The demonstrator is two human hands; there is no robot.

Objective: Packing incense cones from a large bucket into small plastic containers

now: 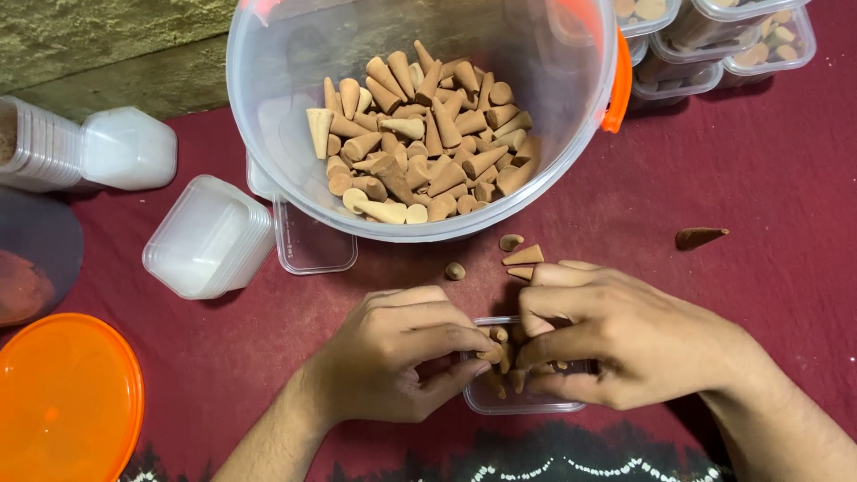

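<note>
A big round see-through plastic bucket [268, 134] holds many smooth tan cones [428, 134]. One small clear box [522, 402] sits near the desk's front edge, under both hands. The left hand [393, 357] and right hand [607, 339] pinch cones over it. Four cones [522, 257] lie loose between bucket and box.

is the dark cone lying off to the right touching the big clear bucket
Apart. The head view shows the dark brown cone lying alone on the maroon cloth, with a plain stretch of bare cloth between it and the clear bucket.
</note>
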